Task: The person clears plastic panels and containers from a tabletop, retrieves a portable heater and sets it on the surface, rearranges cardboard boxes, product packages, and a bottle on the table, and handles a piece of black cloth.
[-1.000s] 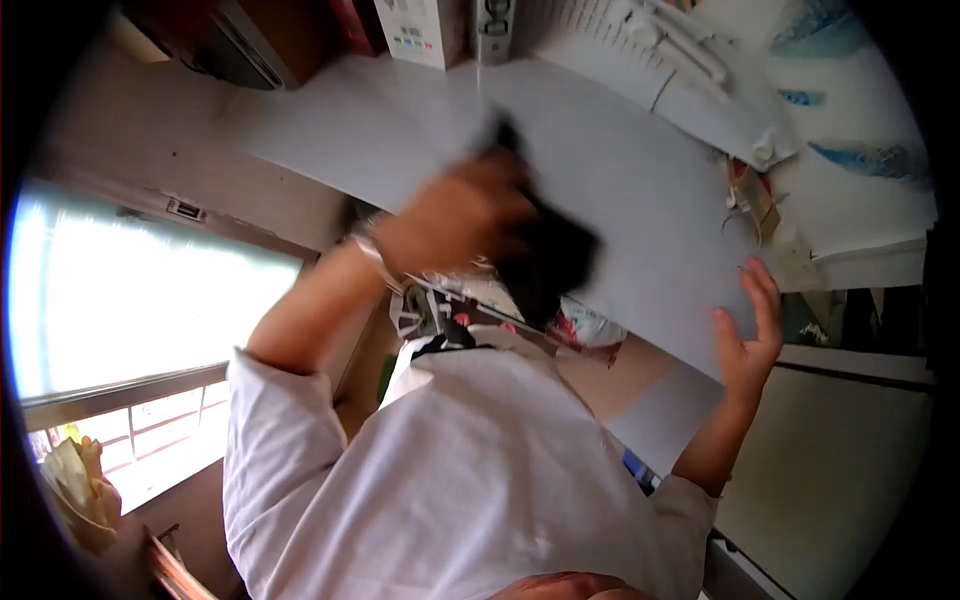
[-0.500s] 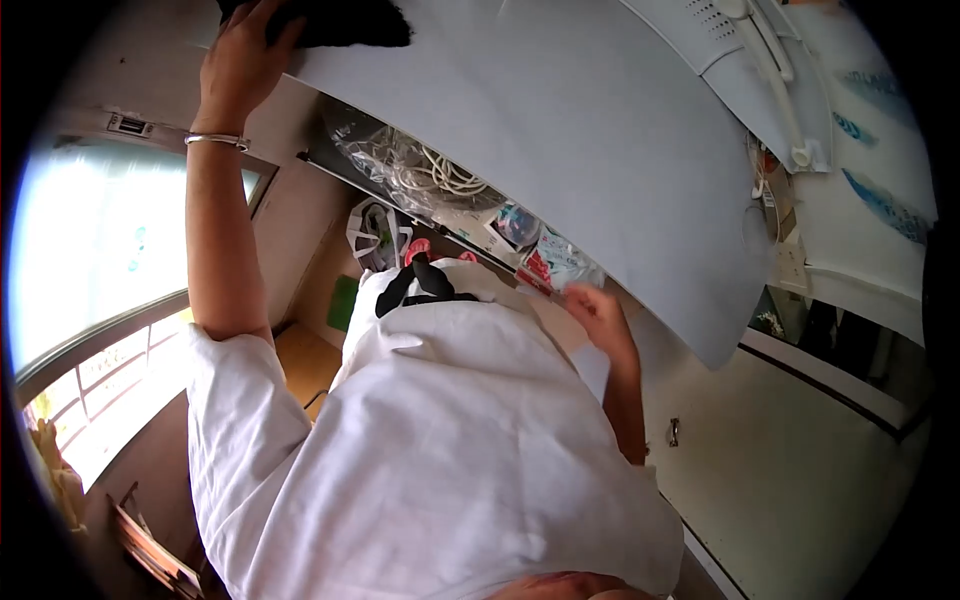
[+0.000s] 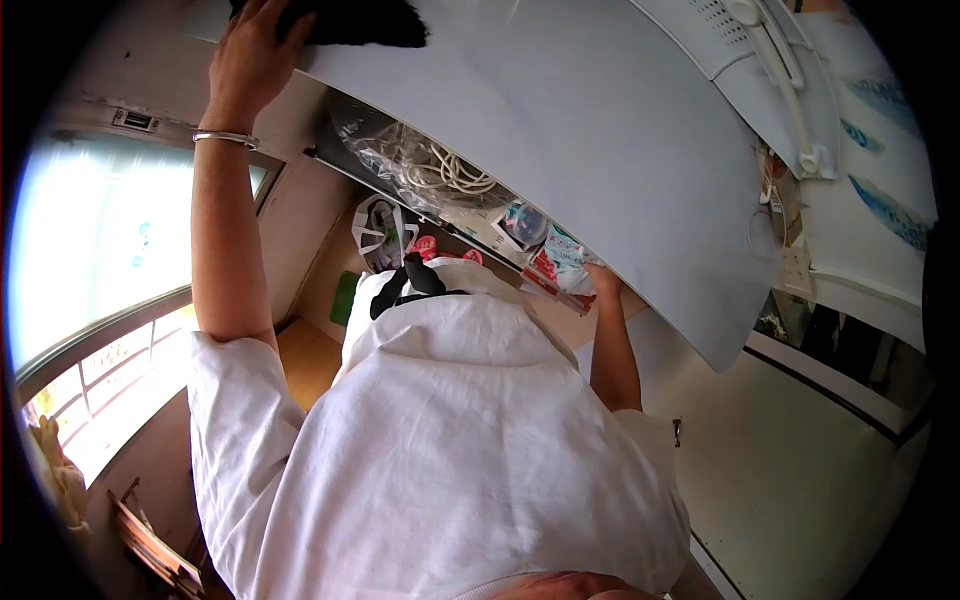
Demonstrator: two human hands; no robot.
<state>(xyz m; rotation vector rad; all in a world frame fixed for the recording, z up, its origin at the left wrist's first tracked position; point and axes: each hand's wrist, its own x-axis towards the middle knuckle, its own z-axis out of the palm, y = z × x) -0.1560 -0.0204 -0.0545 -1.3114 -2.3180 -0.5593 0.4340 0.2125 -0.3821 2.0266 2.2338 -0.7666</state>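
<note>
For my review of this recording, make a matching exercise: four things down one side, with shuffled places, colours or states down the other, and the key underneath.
Things
1. cloth
2. bracelet
3. cable
4. right hand

Descriptions
A. white and looped in coils
B. near the edge of the table, beside a printed packet
C. black, on the table under the left hand
D. silver-coloured, around the wrist of the left arm

Right pairs: 1-C, 2-D, 3-A, 4-B
</note>
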